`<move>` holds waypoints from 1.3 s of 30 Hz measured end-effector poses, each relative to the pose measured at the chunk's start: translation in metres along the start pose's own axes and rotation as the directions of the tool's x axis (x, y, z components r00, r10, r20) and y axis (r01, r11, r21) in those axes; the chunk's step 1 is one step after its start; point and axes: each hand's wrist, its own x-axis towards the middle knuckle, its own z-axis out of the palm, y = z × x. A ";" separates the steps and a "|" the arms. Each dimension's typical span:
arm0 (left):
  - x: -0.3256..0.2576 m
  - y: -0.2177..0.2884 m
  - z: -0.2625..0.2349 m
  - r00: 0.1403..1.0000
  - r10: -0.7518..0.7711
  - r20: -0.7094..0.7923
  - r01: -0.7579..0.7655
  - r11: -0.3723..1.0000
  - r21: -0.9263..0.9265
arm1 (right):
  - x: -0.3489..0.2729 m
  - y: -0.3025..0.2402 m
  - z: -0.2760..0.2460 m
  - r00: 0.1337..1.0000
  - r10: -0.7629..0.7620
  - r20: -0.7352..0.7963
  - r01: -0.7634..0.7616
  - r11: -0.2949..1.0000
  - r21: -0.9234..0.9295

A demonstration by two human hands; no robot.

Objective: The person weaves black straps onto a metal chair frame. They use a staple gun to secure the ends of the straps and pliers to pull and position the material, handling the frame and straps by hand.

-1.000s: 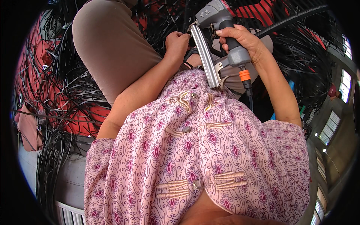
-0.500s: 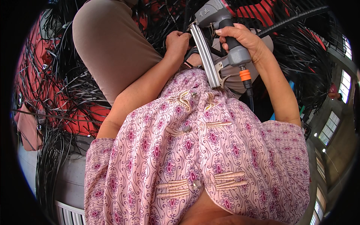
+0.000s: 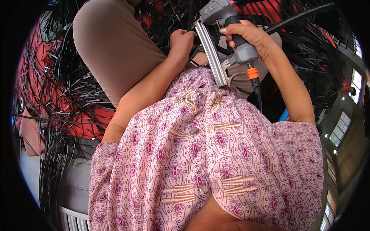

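Note:
My right hand (image 3: 248,36) is wrapped around the dark grip of a grey air nail gun (image 3: 216,12). The gun's long silver magazine (image 3: 211,54) slants down toward my lap, and an orange-collared air fitting (image 3: 252,73) hangs below the handle. Just left of the gun's nose, my left hand (image 3: 181,43) is closed, thumb and fingers pressed together. Whatever lies in that pinch is hidden. Black flat strips (image 3: 308,63) surround both hands, and the spot under the gun's nose cannot be made out.
A black air hose (image 3: 258,98) runs down from the fitting. Red material (image 3: 90,125) shows beneath tangled strips on the left. My bent knee (image 3: 111,46) rises beside my left arm. A pinkish cloth item (image 3: 31,134) is at the far left, near a white slatted piece (image 3: 75,220).
The nail gun and my right hand have shifted very slightly up and left. My left hand keeps its closed pose by the gun's nose.

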 end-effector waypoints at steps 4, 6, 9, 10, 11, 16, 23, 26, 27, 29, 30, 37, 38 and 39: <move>-0.003 0.001 0.000 1.000 -0.017 -0.013 0.017 1.000 0.010 | -0.008 0.006 -0.001 0.999 -0.024 -0.024 0.026 0.995 0.101; -0.003 0.003 -0.006 0.998 -0.058 0.002 0.058 0.998 -0.033 | -0.023 0.007 -0.001 0.992 -0.111 -0.065 0.121 0.978 0.167; 0.004 0.001 -0.011 0.995 -0.080 0.057 0.087 0.989 -0.118 | -0.067 0.006 -0.015 0.958 -0.247 -0.146 0.276 0.933 0.230; 0.005 0.007 -0.007 0.996 -0.062 0.071 0.069 0.992 -0.109 | -0.083 0.011 -0.025 0.939 -0.293 -0.181 0.336 0.895 0.292; 0.002 0.011 -0.007 0.999 -0.040 0.034 0.043 0.992 -0.117 | -0.099 0.016 -0.033 0.915 -0.334 -0.224 0.396 0.849 0.350; 0.055 -0.005 -0.053 0.980 -0.158 0.120 0.172 0.978 -0.118 | -0.184 0.052 -0.056 0.749 -0.409 -0.521 0.623 0.701 0.347; 0.049 0.025 -0.044 0.999 -0.046 -0.020 0.049 0.978 0.203 | -0.247 0.146 -0.127 0.372 -0.304 -0.877 0.740 0.668 0.082; 0.065 0.030 -0.052 0.998 -0.069 -0.005 0.069 0.981 0.180 | -0.249 0.180 -0.177 0.199 -0.160 -0.967 0.512 0.858 -0.037; 0.064 0.033 -0.051 0.996 -0.092 0.017 0.088 0.981 0.170 | -0.247 0.201 -0.204 0.144 -0.117 -0.983 0.430 0.902 -0.044; 0.062 0.039 -0.045 0.989 -0.136 0.061 0.126 0.982 0.144 | -0.247 0.244 -0.258 0.071 -0.083 -0.994 0.297 0.953 -0.059; 0.060 0.039 -0.044 0.990 -0.131 0.052 0.121 0.980 0.157 | -0.247 0.257 -0.281 0.081 -0.045 -0.996 0.199 0.980 -0.028; 0.053 0.040 -0.049 0.985 -0.168 0.046 0.161 0.979 0.122 | -0.236 0.329 -0.363 -0.037 0.016 -0.999 0.000 1.000 0.016; 0.052 0.040 -0.048 0.990 -0.141 0.021 0.137 0.981 0.139 | -0.238 0.335 -0.368 -0.044 -0.010 -0.999 0.064 0.998 -0.013; 0.047 0.041 -0.045 0.993 -0.118 0.001 0.116 0.980 0.159 | -0.250 0.339 -0.371 -0.055 -0.033 -0.998 0.122 0.992 -0.040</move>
